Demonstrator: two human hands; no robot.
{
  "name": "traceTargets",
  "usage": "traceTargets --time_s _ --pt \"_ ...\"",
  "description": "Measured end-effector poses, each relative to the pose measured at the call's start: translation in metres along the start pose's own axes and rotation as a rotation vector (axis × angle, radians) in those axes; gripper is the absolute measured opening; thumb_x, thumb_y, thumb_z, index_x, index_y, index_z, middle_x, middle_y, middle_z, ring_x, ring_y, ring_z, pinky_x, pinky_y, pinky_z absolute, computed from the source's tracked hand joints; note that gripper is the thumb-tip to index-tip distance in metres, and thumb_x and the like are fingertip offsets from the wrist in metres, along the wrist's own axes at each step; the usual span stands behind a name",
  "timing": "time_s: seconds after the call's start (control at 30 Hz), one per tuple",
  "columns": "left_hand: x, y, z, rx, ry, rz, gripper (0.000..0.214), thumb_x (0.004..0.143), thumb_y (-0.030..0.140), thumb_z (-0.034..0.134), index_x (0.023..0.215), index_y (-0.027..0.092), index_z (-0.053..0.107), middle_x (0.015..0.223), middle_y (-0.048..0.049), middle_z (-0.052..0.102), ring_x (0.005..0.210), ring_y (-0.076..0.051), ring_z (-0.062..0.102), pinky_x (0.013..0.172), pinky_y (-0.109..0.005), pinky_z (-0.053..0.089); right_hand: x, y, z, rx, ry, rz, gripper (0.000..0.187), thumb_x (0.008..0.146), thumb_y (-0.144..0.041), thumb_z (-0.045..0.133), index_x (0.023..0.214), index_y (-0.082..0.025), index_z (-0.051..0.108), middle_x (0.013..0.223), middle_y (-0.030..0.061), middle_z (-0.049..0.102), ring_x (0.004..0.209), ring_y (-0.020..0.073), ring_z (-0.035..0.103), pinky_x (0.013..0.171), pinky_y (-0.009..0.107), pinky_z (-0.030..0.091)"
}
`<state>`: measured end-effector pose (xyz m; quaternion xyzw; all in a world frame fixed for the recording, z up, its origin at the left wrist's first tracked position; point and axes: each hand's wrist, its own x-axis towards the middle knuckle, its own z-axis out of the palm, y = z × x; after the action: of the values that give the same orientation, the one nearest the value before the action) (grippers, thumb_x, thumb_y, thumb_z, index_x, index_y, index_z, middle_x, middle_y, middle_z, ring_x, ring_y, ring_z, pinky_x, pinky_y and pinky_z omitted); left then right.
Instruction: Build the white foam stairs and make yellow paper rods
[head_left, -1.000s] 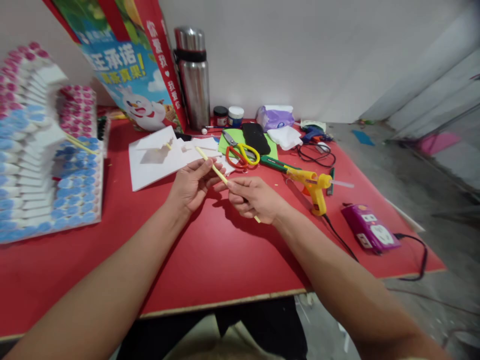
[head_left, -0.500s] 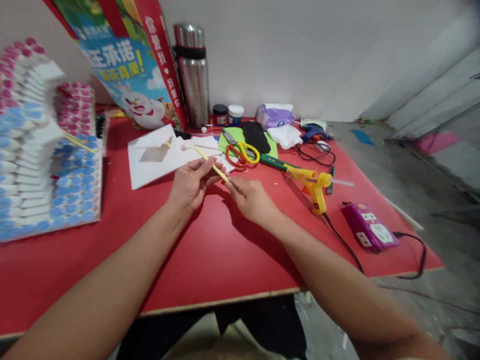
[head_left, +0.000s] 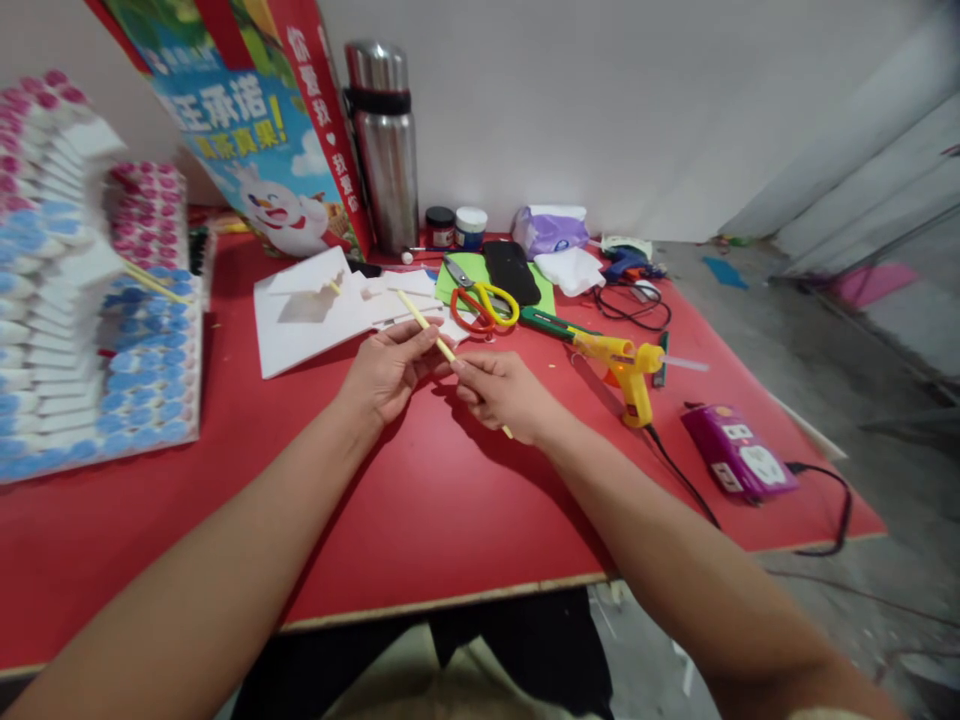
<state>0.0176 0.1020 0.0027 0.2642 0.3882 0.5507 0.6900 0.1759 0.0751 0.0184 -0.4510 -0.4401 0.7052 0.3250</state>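
Observation:
A thin pale yellow stick (head_left: 417,312) slants between my two hands above the red table. My left hand (head_left: 394,368) pinches its middle between thumb and fingers. My right hand (head_left: 499,392) is closed round the lower part, and the stick's near end pokes out below that palm. Just beyond my hands lie white foam-like sheets and scraps (head_left: 307,330). Scissors (head_left: 480,305) with red and yellow handles rest behind my right hand.
A yellow glue gun (head_left: 630,375) and a purple power socket box (head_left: 739,450) with cords are at the right. A steel flask (head_left: 386,150) and a printed bag (head_left: 255,130) stand at the back. A pink, blue and white model (head_left: 97,290) occupies the left.
My right hand has shifted its grip, and the stick's near end now shows below it. The far end has moved slightly right. Other things stay put.

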Motion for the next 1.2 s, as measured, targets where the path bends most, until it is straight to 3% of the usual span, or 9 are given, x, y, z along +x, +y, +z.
traceTargets --time_s 0.07,0.13,0.23,0.33,0.43,0.63,0.83,1.03,1.2 --pt "0.000 0.003 0.000 0.019 0.005 -0.005 0.012 0.080 0.009 0.078 0.091 0.009 0.074 0.073 -0.0077 0.074 0.063 -0.016 0.072 0.061 -0.026 0.061 -0.001 -0.003 -0.003 0.102 -0.084 0.067 0.025 0.105 -0.028 0.048 0.096 -0.013 0.065 0.055 -0.0074 0.051 0.033 0.0038 0.036 0.032 0.014 0.035" --pt "0.000 0.007 -0.001 0.020 0.012 -0.018 0.010 0.081 0.007 0.077 0.090 0.008 0.074 0.073 -0.0079 0.074 0.063 -0.015 0.072 0.061 -0.025 0.060 -0.001 -0.008 -0.007 0.176 -0.200 0.153 0.032 0.108 -0.029 0.041 0.101 -0.010 0.065 0.064 0.0008 0.064 0.044 0.0099 0.056 0.046 0.025 0.057" --pt "0.000 0.011 -0.003 0.002 0.008 -0.029 0.009 0.081 0.006 0.076 0.090 0.010 0.075 0.073 -0.0061 0.074 0.066 -0.014 0.072 0.065 -0.024 0.061 0.000 -0.013 -0.015 0.263 -0.340 0.297 0.042 0.110 -0.030 0.030 0.106 -0.007 0.064 0.083 0.0140 0.076 0.074 0.0217 0.077 0.071 0.042 0.066" --pt "0.001 0.013 -0.004 -0.013 -0.006 -0.021 0.010 0.081 0.005 0.076 0.089 0.011 0.075 0.073 -0.0049 0.073 0.068 -0.014 0.072 0.066 -0.023 0.060 0.001 -0.014 -0.021 0.314 -0.412 0.334 0.037 0.110 -0.027 0.033 0.111 -0.006 0.065 0.091 0.0156 0.078 0.083 0.0228 0.079 0.074 0.039 0.066" --pt "0.001 0.013 -0.004 -0.020 0.001 -0.018 0.008 0.082 0.005 0.074 0.086 0.011 0.075 0.071 -0.0043 0.072 0.068 -0.014 0.071 0.066 -0.023 0.060 0.001 -0.012 -0.023 0.299 -0.413 0.292 0.027 0.106 -0.018 0.043 0.113 -0.006 0.066 0.082 0.0108 0.077 0.069 0.0188 0.077 0.067 0.035 0.067" --pt "0.000 0.014 -0.002 -0.006 0.045 0.001 0.009 0.083 0.002 0.070 0.083 0.010 0.074 0.070 -0.0055 0.072 0.068 -0.014 0.071 0.065 -0.024 0.060 0.000 -0.008 -0.022 0.214 -0.322 0.182 0.015 0.098 -0.015 0.059 0.106 -0.007 0.069 0.069 0.0032 0.073 0.053 0.0139 0.071 0.055 0.029 0.065" --pt "0.003 0.009 -0.005 0.081 0.051 0.050 0.012 0.076 0.007 0.080 0.086 0.009 0.073 0.073 -0.0058 0.072 0.066 -0.015 0.071 0.065 -0.027 0.061 -0.002 -0.004 -0.011 -0.087 -0.143 0.097 0.013 0.093 -0.024 0.067 0.086 -0.013 0.064 0.062 0.0022 0.070 0.048 0.0155 0.067 0.048 0.029 0.062" --pt "0.004 0.005 -0.004 0.058 0.106 0.054 0.008 0.078 0.007 0.078 0.083 0.009 0.072 0.073 -0.0063 0.073 0.069 -0.016 0.073 0.068 -0.027 0.062 0.002 0.004 -0.008 -0.594 0.105 -0.304 0.033 0.097 -0.022 0.057 0.065 -0.015 0.060 0.058 0.0001 0.063 0.052 0.0075 0.058 0.051 0.016 0.045" --pt "0.006 0.005 -0.007 0.000 0.027 0.073 0.003 0.082 0.008 0.075 0.084 0.010 0.074 0.073 -0.0067 0.074 0.072 -0.015 0.073 0.072 -0.026 0.062 -0.002 -0.002 -0.006 -0.236 0.043 -0.103 0.019 0.097 -0.025 0.056 0.090 -0.013 0.070 0.053 -0.0057 0.054 0.037 0.0042 0.035 0.037 0.016 0.028"
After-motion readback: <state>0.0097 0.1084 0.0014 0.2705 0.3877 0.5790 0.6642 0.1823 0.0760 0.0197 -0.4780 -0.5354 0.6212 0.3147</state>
